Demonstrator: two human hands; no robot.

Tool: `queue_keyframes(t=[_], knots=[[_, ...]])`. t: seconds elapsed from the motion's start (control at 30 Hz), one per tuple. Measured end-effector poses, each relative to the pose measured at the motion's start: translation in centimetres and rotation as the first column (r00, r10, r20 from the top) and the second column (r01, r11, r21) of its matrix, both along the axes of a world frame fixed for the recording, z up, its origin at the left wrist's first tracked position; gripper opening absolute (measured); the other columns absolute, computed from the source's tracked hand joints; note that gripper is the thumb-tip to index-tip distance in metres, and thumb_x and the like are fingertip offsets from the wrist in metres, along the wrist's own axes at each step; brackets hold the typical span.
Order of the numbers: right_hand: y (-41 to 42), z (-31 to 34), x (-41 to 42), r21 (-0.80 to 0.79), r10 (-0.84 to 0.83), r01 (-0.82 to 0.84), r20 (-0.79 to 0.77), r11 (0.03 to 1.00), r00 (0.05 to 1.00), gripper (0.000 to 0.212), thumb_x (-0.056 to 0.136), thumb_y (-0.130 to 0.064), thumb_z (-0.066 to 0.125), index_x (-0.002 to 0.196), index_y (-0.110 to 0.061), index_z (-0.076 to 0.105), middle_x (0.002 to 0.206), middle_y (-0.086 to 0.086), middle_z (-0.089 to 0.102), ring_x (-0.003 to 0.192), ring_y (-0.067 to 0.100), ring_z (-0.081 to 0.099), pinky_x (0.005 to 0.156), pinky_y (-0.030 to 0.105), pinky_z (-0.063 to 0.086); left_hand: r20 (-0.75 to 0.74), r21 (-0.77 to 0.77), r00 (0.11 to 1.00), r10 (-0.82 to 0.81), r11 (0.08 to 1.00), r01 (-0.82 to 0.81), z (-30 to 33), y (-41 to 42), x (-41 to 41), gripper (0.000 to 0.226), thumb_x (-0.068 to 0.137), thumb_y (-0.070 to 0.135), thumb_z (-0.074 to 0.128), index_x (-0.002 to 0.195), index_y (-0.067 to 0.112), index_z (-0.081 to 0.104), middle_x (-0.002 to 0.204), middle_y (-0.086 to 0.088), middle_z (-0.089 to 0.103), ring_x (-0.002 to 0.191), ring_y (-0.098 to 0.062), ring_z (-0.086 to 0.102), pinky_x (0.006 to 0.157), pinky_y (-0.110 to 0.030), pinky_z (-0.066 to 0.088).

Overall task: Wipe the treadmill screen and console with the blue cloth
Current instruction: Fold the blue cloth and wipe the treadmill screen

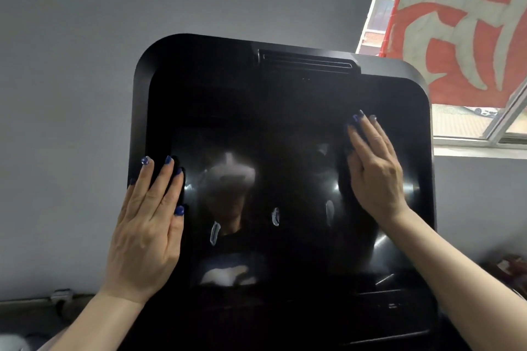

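1. A large black glossy treadmill console with rounded corners (285, 71) is seen from close in front, tilted back toward a grey wall. Its dark reflective screen (271, 194) fills the lower middle of the panel, and a ribbed slot (306, 61) is set along the top edge.

2. The left hand (148, 225) is laid flat over the console's left rim, fingers straight and spread, nothing grasped. By judgement, it is placed there to steady the panel against pressure from the other side.

3. The right hand (376, 174) is pressed flat against the right part of the screen, fingers straight and close together. A dark mass is seen under its palm and fingers; whether this is the cloth or only the hand's shadow and reflection cannot be told.

4. The blue cloth named in the task cannot be made out with certainty anywhere in view. If it is present, it is hidden beneath the right hand.

5. Pale smears and streaks (275, 216) are visible low on the screen, so the wiping is judged unfinished; the lower screen and the console's lower ledge are probably yet to be covered.

6. A red and white patterned fabric (456, 23) hangs at a window (467, 125) behind the console's upper right.
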State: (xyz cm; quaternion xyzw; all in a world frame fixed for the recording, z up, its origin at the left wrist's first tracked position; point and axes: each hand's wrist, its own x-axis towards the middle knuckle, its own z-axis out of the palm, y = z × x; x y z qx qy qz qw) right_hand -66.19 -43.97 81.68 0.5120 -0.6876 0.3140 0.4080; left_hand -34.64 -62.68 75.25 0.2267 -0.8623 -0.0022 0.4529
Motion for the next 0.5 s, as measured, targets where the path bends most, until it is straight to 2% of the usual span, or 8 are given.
queue_keyframes(t=[0.07, 0.17, 0.23, 0.37, 0.5], knots=[[0.6, -0.3, 0.1, 0.084, 0.053, -0.049, -0.042, 0.995, 0.998, 0.040, 0.100, -0.007, 0.042, 0.138, -0.001, 0.052, 0.151, 0.015, 0.041, 0.145, 0.030, 0.031, 0.115, 0.048, 0.034, 0.005, -0.003, 1.000, 0.008, 1.000, -0.008, -0.1, 0.1, 0.0, 0.054, 0.097, 0.019, 0.036, 0.147, -0.002, 0.040, 0.160, -0.012, 0.032, 0.153, -0.027, 0.015, 0.125, -0.034, 0.007], [4.4, -0.9, -1.2, 0.263, 0.167, -0.130, -0.123, 0.956, 0.978, 0.043, 0.095, -0.002, 0.046, 0.137, -0.004, 0.052, 0.150, 0.014, 0.042, 0.144, 0.032, 0.033, 0.111, 0.054, 0.037, 0.015, -0.003, 1.000, 0.017, 1.000, -0.017, -0.1, 0.2, 0.0, 0.054, 0.097, 0.020, 0.036, 0.147, -0.002, 0.040, 0.160, -0.011, 0.031, 0.153, -0.027, 0.015, 0.125, -0.037, 0.010], [5.0, -0.6, -1.8, 0.246, 0.153, -0.126, -0.095, 0.961, 0.984, 0.042, 0.096, -0.004, 0.044, 0.138, -0.006, 0.050, 0.149, 0.015, 0.043, 0.143, 0.032, 0.035, 0.108, 0.057, 0.039, 0.013, 0.002, 1.000, 0.015, 1.000, -0.015, -0.1, 0.1, 0.1, 0.054, 0.097, 0.020, 0.036, 0.147, -0.001, 0.040, 0.160, -0.010, 0.031, 0.153, -0.027, 0.015, 0.125, -0.040, 0.013], [0.0, 1.2, 0.4, 0.115, 0.119, -0.116, -0.019, 0.987, 0.993, 0.042, 0.096, -0.001, 0.046, 0.137, -0.001, 0.053, 0.150, 0.014, 0.042, 0.144, 0.031, 0.032, 0.113, 0.051, 0.036, 0.022, 0.007, 0.999, 0.023, 1.000, -0.024, 0.0, 0.1, 0.1, 0.055, 0.097, 0.021, 0.035, 0.147, -0.001, 0.040, 0.160, -0.010, 0.031, 0.153, -0.026, 0.014, 0.125, -0.037, 0.010], [1.5, 0.9, 0.0, 0.331, 0.232, -0.186, -0.105, 0.925, 0.967, 0.049, 0.092, 0.002, 0.050, 0.140, -0.004, 0.050, 0.153, 0.010, 0.039, 0.146, 0.028, 0.030, 0.114, 0.051, 0.033, 0.020, 0.001, 1.000, 0.021, 1.000, -0.021, 0.0, 0.2, 0.0, 0.055, 0.097, 0.021, 0.035, 0.147, -0.001, 0.040, 0.160, -0.010, 0.031, 0.153, -0.026, 0.014, 0.125, -0.037, 0.011]])
